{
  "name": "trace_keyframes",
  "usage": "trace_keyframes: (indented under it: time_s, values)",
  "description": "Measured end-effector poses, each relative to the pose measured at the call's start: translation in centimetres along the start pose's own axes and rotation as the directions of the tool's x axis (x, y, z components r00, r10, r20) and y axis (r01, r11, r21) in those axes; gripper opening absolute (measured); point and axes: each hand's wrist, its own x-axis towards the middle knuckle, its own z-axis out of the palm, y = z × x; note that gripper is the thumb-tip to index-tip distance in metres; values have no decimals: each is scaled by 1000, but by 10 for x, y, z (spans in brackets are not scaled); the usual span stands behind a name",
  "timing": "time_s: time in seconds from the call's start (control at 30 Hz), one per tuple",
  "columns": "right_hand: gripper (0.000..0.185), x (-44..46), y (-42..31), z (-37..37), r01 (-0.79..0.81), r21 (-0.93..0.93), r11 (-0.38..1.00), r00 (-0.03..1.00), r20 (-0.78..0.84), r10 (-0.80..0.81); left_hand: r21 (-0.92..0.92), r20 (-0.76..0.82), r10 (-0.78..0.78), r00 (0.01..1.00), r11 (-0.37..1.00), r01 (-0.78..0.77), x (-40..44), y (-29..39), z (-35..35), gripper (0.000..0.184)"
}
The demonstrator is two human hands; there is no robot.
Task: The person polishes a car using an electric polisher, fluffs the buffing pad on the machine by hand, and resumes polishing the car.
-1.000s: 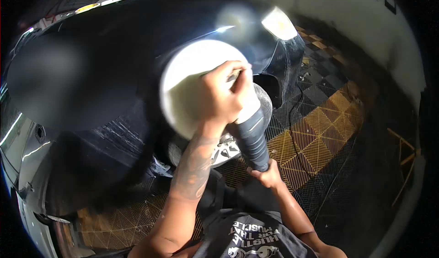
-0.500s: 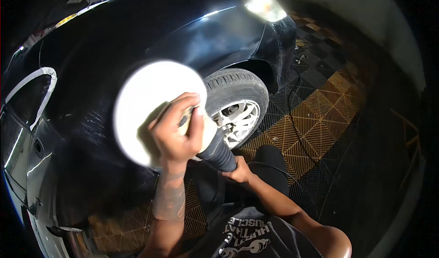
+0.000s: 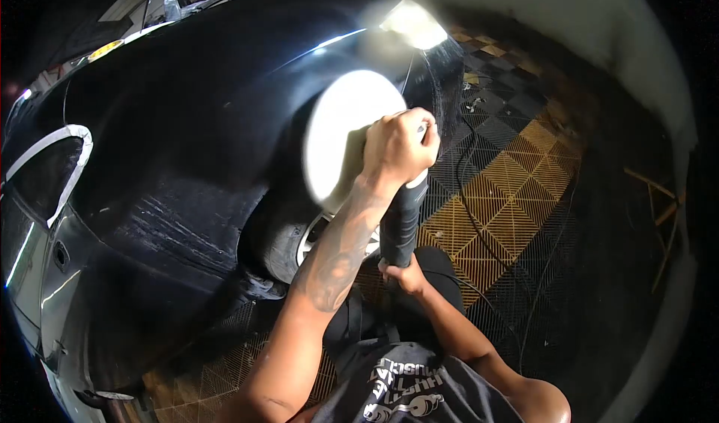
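A car polisher [image 3: 400,224] with a large white round pad [image 3: 341,134] is held between both hands over the black car's front fender [image 3: 273,112]. My left hand [image 3: 401,146] is closed around the front of the polisher, behind the pad. Lower down, my right hand [image 3: 405,275] wraps the rear end of its dark ribbed body. The pad is tilted with its face toward the fender; I cannot tell whether all of it touches. Partly hidden behind the pad and my left forearm is the front wheel [image 3: 281,252].
The lit headlight [image 3: 416,26] is at the top. White tape [image 3: 84,147] borders the side window at left. A dark cable [image 3: 483,236] runs across the black and yellow floor tiles [image 3: 517,191]. A wooden frame [image 3: 663,206] stands at right by the wall.
Both hands have carried the polisher; its pad went right and up along the fender, toward the headlight. The pad now looks narrower, turned more edge-on. The wheel is more covered.
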Motion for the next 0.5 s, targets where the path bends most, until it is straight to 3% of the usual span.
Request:
trace_keyframes:
  time_s: [0.03,0.07,0.13,0.17,0.2,0.3,0.4,0.43,0.5]
  values:
    - [18,-3,2,1,8,-54,998,999,46,-6,-4,-30,16,999,1000,-17,-5,1,-12,7]
    - [19,-5,8,6,-3,21,1000,998,61,2,-10,-56,29,998,1000,-29,-12,3,-25,7]
    - [20,-14,-2,29,9,-114,993,1000,-7,-10,3,-105,35,994,999,-35,-27,10,-58,9]
    - [23,-13,8,31,-67,-99,993,996,45,72,34,-138,62,988,998,-58,-34,13,-73,5]
    - [28,-11,22,34,-66,-214,975,996,51,79,43,-152,52,987,998,-46,-43,19,-91,8]
    - [32,-11,3,54,35,-353,935,997,72,-10,124,-197,80,977,991,-56,-65,19,-126,12]
    - [33,-7,6,51,22,-411,911,995,101,22,130,-214,61,975,991,-34,-73,19,-129,13]
    - [35,-9,-11,51,-78,-435,897,987,90,130,136,-217,52,975,990,-23,-73,20,-129,14]
    - [36,-7,10,40,-26,-393,919,996,72,59,127,-195,72,978,991,-47,-64,20,-116,13]
